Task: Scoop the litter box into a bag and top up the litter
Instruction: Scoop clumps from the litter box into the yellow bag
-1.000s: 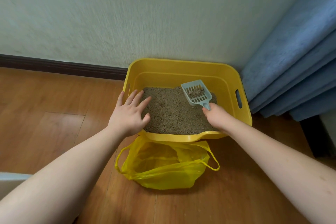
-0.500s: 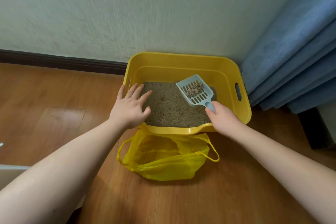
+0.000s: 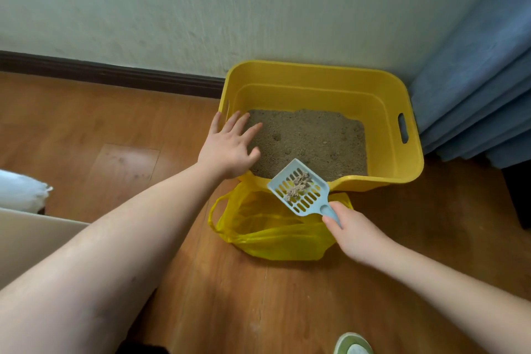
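Observation:
A yellow litter box (image 3: 316,79) stands on the wooden floor against the wall, with brown litter (image 3: 310,138) in its bottom. My left hand (image 3: 230,146) rests flat on the box's front-left rim, fingers spread. My right hand (image 3: 353,228) grips the handle of a pale blue slotted scoop (image 3: 298,188). The scoop carries a few brownish clumps and hangs over the box's front rim, above the open mouth of a yellow plastic bag (image 3: 273,236) lying on the floor just in front of the box.
Blue curtain folds (image 3: 482,89) hang right of the box. A dark skirting board (image 3: 109,72) runs along the wall. A white object (image 3: 20,192) lies at the left edge over a pale surface. A green-rimmed round thing (image 3: 353,343) sits at the bottom edge.
My right hand has drawn the loaded scoop out of the box, toward me, to above the bag's mouth. My left hand stays on the rim. The view has shifted left.

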